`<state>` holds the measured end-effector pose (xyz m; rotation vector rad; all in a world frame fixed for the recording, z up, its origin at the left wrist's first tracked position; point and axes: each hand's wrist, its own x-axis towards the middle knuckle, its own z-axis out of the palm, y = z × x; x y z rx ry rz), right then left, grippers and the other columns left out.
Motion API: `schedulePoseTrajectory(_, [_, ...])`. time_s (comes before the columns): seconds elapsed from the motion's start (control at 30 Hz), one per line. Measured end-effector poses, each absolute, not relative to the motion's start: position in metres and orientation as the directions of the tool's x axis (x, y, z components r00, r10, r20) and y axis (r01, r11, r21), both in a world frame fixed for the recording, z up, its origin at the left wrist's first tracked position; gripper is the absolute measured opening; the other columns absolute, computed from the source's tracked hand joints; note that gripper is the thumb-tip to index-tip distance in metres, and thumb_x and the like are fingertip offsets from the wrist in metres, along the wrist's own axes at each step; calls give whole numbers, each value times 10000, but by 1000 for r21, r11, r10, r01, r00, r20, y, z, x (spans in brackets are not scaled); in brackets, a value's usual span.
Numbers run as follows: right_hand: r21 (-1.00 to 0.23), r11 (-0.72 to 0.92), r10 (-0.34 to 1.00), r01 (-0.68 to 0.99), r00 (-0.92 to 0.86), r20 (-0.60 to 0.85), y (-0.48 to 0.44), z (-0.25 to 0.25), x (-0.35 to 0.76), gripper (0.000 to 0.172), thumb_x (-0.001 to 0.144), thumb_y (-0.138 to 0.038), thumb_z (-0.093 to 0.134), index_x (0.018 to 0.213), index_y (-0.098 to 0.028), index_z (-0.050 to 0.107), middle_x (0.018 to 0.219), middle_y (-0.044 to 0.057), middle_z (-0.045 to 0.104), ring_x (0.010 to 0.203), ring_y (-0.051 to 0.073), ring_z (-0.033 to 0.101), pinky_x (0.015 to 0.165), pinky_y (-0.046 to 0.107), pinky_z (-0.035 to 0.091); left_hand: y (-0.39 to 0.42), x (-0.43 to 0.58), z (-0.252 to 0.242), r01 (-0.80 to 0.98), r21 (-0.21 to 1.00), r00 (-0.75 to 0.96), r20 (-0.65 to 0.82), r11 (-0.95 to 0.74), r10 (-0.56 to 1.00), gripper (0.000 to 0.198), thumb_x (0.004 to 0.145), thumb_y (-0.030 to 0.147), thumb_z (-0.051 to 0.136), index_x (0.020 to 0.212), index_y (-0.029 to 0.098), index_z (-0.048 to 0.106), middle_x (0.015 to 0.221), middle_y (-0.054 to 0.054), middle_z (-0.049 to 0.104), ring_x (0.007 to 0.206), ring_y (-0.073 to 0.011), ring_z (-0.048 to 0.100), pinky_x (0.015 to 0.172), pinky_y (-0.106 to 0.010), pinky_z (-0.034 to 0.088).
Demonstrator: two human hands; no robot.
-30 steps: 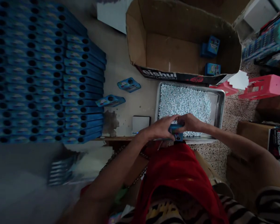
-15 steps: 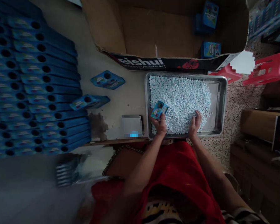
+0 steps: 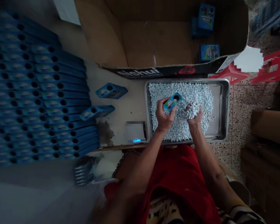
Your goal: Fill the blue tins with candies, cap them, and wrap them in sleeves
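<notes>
My left hand grips a small blue candy box by its sides, tilted, with the round dark hole in its end facing up. It hovers over a metal tray spread with small pale blue and white candies. Beside it, my right hand is cupped, palm up, under a heap of these candies; some of its fingers are hidden beneath the heap. Two more blue boxes, an upper one and a lower one, lie on the table left of the tray.
Rows of blue boxes fill the table's left side. A large open carton behind the tray holds several blue boxes. A pale, partly blurred-out object lies by the tray's left edge. Red plastic crates and brown cartons stand right.
My right hand has scooped up a heap of candies from the tray. My left hand has moved right with the box, towards the right hand. The view has shifted slightly.
</notes>
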<state>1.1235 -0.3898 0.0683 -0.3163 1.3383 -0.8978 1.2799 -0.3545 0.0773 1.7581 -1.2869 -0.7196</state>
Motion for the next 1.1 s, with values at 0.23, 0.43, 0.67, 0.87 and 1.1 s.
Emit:
schedulePoseTrajectory(0.23, [-690, 422, -858, 588, 13, -514, -399, 148, 1142, 293, 890, -570, 660, 841, -300, 557, 862, 28, 655, 914, 227, 671, 951, 435, 610, -351, 1329, 108, -626, 775, 83, -42, -85, -996, 361, 875, 192, 724, 1224, 239, 645, 1212, -95, 773, 1182, -293, 740, 1068, -428, 610])
schedulePoseTrajectory(0.43, [-723, 406, -893, 559, 74, -444, -413, 167, 1161, 285, 865, -565, 675, 880, -294, 586, 902, 60, 639, 1036, 264, 680, 1016, 468, 583, -349, 1328, 125, -669, 737, 17, -110, -93, -994, 378, 880, 154, 718, 1242, 248, 661, 1259, -94, 769, 1238, -302, 724, 1098, -429, 593])
schedulePoseTrajectory(0.67, [-700, 359, -906, 617, 51, -420, -412, 168, 1171, 329, 821, -595, 743, 842, -282, 647, 892, 46, 681, 925, 244, 677, 922, 429, 606, -351, 1330, 123, -647, 755, 20, -118, -103, -993, 381, 865, 123, 742, 1224, 223, 664, 1231, -96, 766, 1210, -303, 732, 1060, -424, 594])
schedulePoseTrajectory(0.87, [-722, 271, -931, 637, -18, -365, -413, 164, 1172, 344, 854, -595, 795, 941, -263, 762, 1073, 23, 775, 916, 193, 727, 887, 372, 588, -351, 1323, 121, -619, 773, 57, -135, -141, -989, 424, 819, 60, 769, 1197, 225, 674, 1247, -95, 760, 1212, -293, 732, 1055, -402, 590])
schedulePoseTrajectory(1.1, [-826, 133, -980, 548, -49, -191, -407, 167, 1179, 502, 994, -715, 576, 845, -272, 759, 846, 19, 700, 887, 212, 697, 967, 400, 561, -350, 1319, 118, -594, 794, 77, -106, -131, -991, 411, 795, 61, 781, 1153, 228, 672, 1165, -76, 750, 1152, -293, 731, 999, -402, 588])
